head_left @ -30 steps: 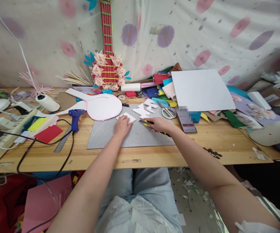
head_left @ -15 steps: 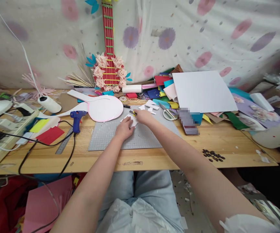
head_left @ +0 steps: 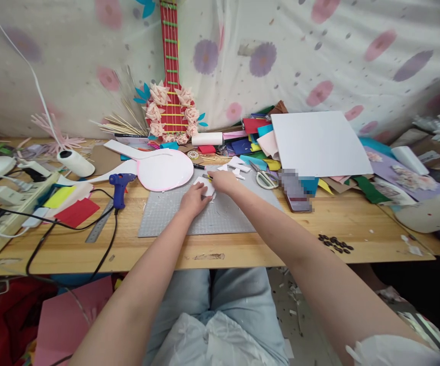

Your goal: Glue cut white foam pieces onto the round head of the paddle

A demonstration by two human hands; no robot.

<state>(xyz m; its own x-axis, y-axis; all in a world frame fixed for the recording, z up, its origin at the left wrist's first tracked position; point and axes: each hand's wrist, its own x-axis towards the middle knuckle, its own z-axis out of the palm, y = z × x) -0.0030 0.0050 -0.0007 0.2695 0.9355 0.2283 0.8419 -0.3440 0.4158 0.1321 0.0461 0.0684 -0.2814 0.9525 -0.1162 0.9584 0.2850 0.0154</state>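
Note:
My right hand [head_left: 222, 181] is closed around a craft knife [head_left: 207, 176], whose dark and yellow end pokes out past the fingers to the left. Under it, on the grey cutting mat [head_left: 166, 216], lies a small white piece of board [head_left: 209, 189]. With bent fingers and the thumb at its near side, my left hand [head_left: 194, 199] holds that piece against the mat; part of it is hidden. White offcuts [head_left: 238, 163] and a pair of scissors [head_left: 264, 178] lie right of the hands. A black pen [head_left: 199, 166] rests just behind them.
Left of the mat are a white guitar-shaped cutout [head_left: 165, 170], a blue glue gun [head_left: 119, 190] with its cable, and a steel ruler [head_left: 99, 226]. A phone [head_left: 296, 193], a white board [head_left: 319, 145] and dark beads [head_left: 335, 244] are to the right. A red paper guitar [head_left: 172, 112] stands behind.
My left hand has shifted slightly left, and more of the white piece shows between the hands. The right hand has edged slightly left with the craft knife.

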